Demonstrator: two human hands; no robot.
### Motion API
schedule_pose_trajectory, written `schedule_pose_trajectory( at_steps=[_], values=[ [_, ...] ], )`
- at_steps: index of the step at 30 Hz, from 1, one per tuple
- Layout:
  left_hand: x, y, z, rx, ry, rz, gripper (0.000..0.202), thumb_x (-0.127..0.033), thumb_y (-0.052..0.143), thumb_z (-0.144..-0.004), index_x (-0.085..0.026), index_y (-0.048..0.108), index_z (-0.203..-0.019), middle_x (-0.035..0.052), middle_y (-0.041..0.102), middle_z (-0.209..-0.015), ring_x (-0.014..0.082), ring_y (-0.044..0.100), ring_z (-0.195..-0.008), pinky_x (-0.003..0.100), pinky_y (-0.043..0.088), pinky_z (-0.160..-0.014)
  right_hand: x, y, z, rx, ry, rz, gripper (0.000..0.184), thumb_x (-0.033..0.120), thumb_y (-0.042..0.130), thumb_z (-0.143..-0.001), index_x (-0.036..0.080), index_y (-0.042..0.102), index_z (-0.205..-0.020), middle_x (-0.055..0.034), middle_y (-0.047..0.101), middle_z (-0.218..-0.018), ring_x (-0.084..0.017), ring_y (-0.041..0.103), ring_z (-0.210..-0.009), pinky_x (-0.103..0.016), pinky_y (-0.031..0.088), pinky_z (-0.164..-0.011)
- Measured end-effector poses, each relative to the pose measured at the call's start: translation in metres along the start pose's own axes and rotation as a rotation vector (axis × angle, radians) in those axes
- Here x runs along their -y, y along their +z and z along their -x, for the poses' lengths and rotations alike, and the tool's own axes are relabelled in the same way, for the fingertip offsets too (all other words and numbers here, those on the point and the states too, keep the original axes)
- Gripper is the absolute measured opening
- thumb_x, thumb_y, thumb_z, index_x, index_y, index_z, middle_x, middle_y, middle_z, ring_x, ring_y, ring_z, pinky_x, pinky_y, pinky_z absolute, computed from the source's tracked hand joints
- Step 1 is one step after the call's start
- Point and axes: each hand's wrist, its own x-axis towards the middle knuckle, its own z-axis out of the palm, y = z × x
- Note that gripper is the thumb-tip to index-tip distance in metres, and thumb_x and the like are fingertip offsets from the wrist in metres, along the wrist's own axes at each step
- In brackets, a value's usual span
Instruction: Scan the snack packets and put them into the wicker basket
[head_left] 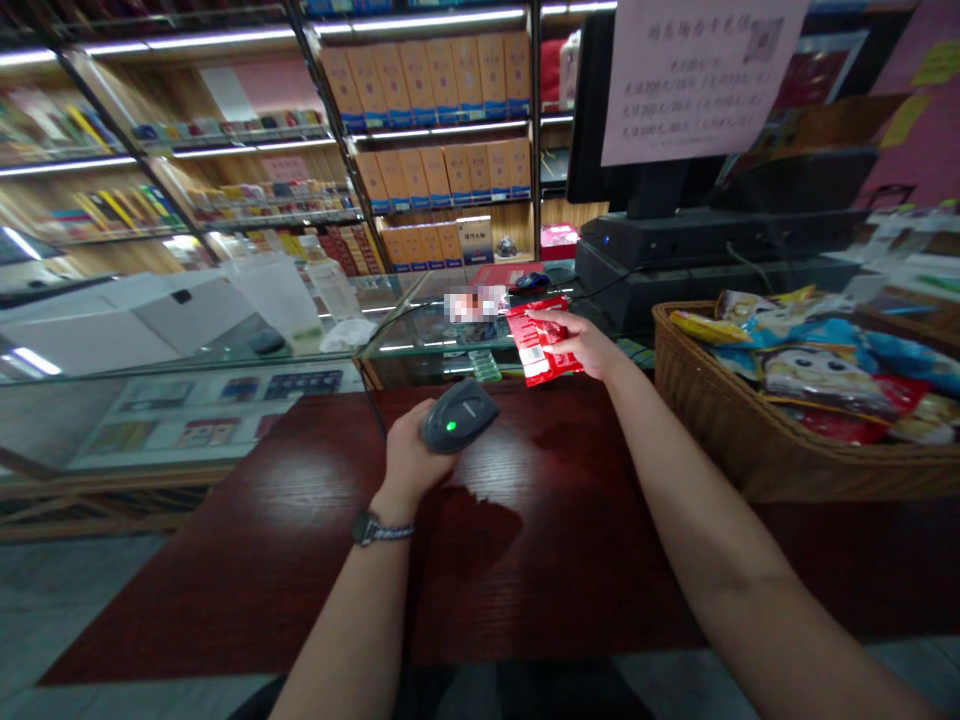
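My left hand (409, 455) is wrapped round the grip of a dark barcode scanner (469, 412), which shows a green light on top and points up and to the right over the wooden table. In my right hand (589, 345) is a red snack packet (529, 340), held by its right side. A white label with a barcode faces me on the packet's lower part. The scanner's head is just below and left of the packet, apart from it. A dark watch (365, 527) sits on my left wrist.
At the right stands a wicker basket (705, 440) full of snack bags (825, 375). Behind it is a monitor (590, 110) with a paper sign (697, 80). A glass display counter (225, 400) borders the dark wooden table (247, 560). A mouse (531, 282) lies farther back.
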Motion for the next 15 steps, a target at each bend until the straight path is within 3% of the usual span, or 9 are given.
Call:
schedule_pose_trajectory(
  at_steps=[5,8,12,15],
  values=[
    [0.001,0.000,0.000,0.026,0.009,-0.012,0.020,-0.024,0.072,-0.069,-0.019,0.069,-0.087,0.0051,0.073,-0.082,0.0225,0.070,-0.072,0.033,0.057,-0.068,0.000,-0.002,-0.002,0.003,-0.030,0.025,0.064,0.010,0.065,-0.062,0.032,0.070,-0.122,0.0026,0.063,-0.134,-0.020,0.060,-0.116,-0.037,0.049,-0.102],
    [0.001,0.001,0.000,0.036,0.009,-0.023,0.017,-0.022,0.072,-0.068,-0.019,0.068,-0.084,0.0041,0.072,-0.079,0.0212,0.068,-0.068,0.031,0.055,-0.065,0.013,0.000,-0.002,-0.096,-0.011,0.194,0.066,0.008,0.059,-0.063,0.027,0.068,-0.126,-0.0022,0.062,-0.133,-0.021,0.062,-0.109,-0.039,0.051,-0.097],
    [0.001,0.002,0.001,0.040,0.009,-0.032,0.014,-0.022,0.072,-0.068,-0.020,0.067,-0.081,0.0038,0.071,-0.078,0.0214,0.068,-0.068,0.032,0.055,-0.066,0.060,-0.001,0.007,-0.421,-0.138,0.751,0.058,0.004,0.053,-0.067,0.023,0.072,-0.119,-0.0079,0.060,-0.125,-0.023,0.060,-0.109,-0.043,0.045,-0.103],
    [0.000,0.003,0.001,0.052,0.013,-0.027,0.015,-0.020,0.072,-0.069,-0.021,0.068,-0.084,0.0042,0.072,-0.082,0.0217,0.069,-0.072,0.032,0.055,-0.069,0.104,-0.006,0.027,-0.800,-0.219,1.095,0.050,0.006,0.051,-0.077,0.024,0.072,-0.118,-0.0125,0.054,-0.129,-0.027,0.052,-0.120,-0.046,0.039,-0.106]
  ],
)
